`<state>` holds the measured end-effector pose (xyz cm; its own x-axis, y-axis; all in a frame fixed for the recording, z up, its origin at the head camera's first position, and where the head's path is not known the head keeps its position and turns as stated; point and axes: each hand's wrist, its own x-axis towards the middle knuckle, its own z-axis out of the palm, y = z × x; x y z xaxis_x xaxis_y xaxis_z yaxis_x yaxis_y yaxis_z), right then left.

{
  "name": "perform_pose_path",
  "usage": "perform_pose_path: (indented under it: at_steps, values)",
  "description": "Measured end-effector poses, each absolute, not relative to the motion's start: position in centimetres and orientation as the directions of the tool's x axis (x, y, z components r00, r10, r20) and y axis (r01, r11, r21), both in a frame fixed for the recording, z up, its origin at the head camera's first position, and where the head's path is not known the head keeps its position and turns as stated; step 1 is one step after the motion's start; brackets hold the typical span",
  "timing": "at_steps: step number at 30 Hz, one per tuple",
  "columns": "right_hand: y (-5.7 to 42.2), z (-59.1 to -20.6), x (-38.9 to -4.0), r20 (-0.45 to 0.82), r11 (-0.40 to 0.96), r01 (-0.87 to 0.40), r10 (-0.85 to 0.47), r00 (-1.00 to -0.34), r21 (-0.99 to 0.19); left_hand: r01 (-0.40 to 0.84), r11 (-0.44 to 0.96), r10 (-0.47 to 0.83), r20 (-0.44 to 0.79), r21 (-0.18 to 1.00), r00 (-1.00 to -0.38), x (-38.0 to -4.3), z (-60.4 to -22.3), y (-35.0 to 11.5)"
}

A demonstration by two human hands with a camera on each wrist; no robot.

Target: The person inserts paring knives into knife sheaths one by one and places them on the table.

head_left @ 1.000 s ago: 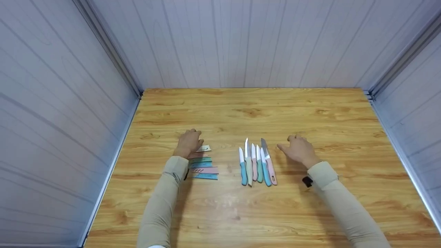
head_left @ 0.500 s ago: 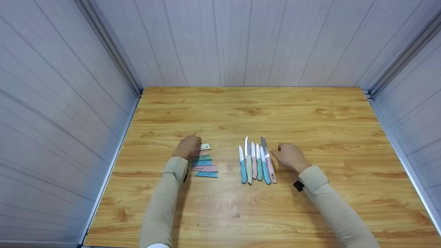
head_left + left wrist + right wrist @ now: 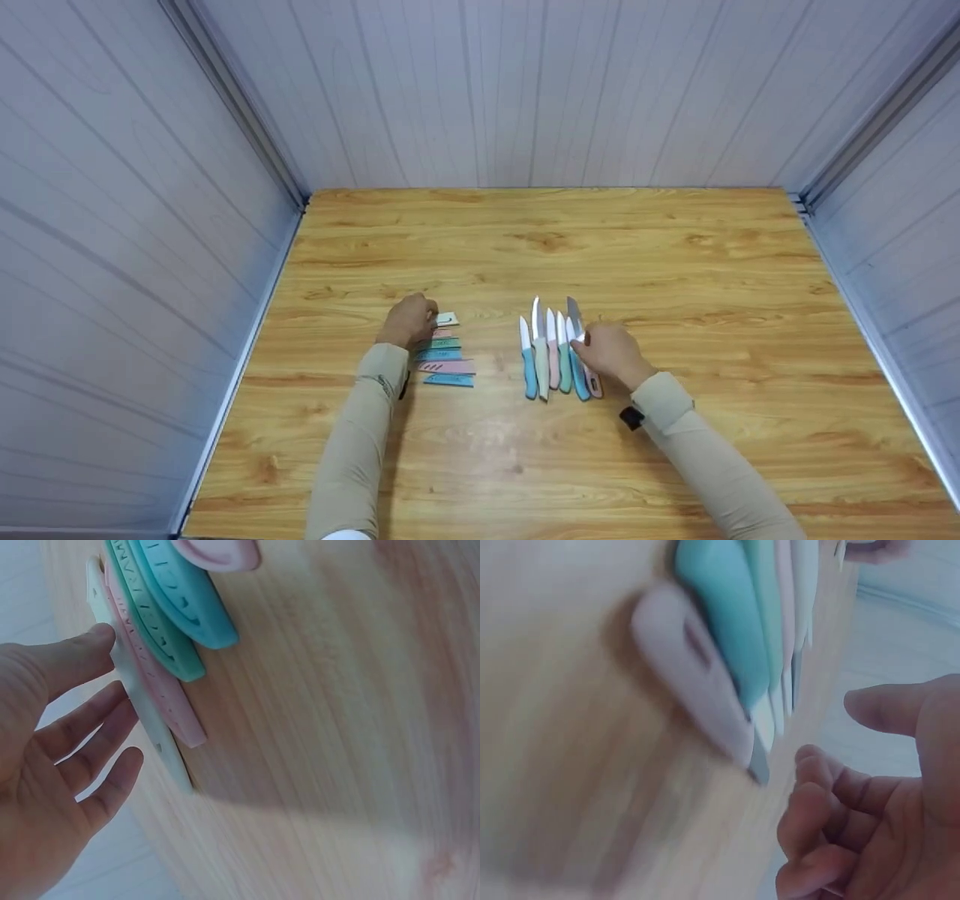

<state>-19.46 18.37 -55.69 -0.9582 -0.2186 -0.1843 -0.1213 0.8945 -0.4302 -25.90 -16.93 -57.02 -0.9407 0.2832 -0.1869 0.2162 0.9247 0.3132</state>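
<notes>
My left hand [image 3: 409,321] is at the back of a row of knife sheaths. Its thumb and fingers pinch the white knife sheath [image 3: 142,709] from either edge. In front of it lie a small pink sheath [image 3: 169,709], a green sheath [image 3: 445,343], a blue sheath [image 3: 441,355], a large pink sheath [image 3: 450,367] and another blue one. My right hand [image 3: 613,351] hovers over the right end of a row of knives, thumb apart from loosely bent fingers, holding nothing. Nearest to it are the pink-handled knife [image 3: 694,686] and a blue-handled knife [image 3: 727,615].
Left of those two, a green-handled knife [image 3: 565,375], a pink-handled one, a cream-handled knife [image 3: 542,371] and a blue-handled knife [image 3: 530,379] lie side by side, blades pointing away. White panel walls [image 3: 525,90] enclose the wooden table [image 3: 495,465] at back and sides.
My right hand has moved left and nearer, from beside the knives to over the pink-handled one. My left hand has drawn slightly nearer and its fingers have closed in at the white sheath.
</notes>
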Motion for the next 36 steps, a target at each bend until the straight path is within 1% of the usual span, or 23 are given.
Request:
perform_pose_path:
  at_steps: [6, 12, 18, 23, 30, 36]
  values:
    - [16.3, -56.2, -18.5, -0.124, 0.873, -0.12, -0.201, -0.972, -0.473, 0.209, 0.926, 0.276, -0.187, 0.313, -0.943, -25.9, -57.2, -16.9]
    - [14.2, -56.9, -17.7, -0.132, 0.835, -0.085, -0.185, -0.974, -0.543, 0.213, 0.931, 0.271, -0.167, 0.297, -0.948, -26.0, -57.5, -16.9]
    - [12.9, -57.6, -17.3, -0.09, 0.859, -0.078, -0.143, -0.986, -0.507, 0.192, 0.933, 0.249, -0.162, 0.304, -0.955, -26.0, -57.6, -16.8]
    - [12.5, -58.0, -17.2, -0.077, 0.856, -0.056, -0.111, -0.991, -0.515, 0.191, 0.935, 0.243, -0.147, 0.298, -0.959, -26.1, -57.5, -16.8]
    - [12.0, -58.2, -17.2, -0.071, 0.85, -0.058, -0.112, -0.991, -0.524, 0.192, 0.931, 0.243, -0.135, 0.31, -0.961, -26.4, -57.8, -16.8]
    - [11.6, -58.0, -17.4, -0.093, 0.877, -0.064, -0.123, -0.988, -0.476, 0.185, 0.928, 0.238, -0.133, 0.323, -0.962, -26.4, -57.5, -17.0]
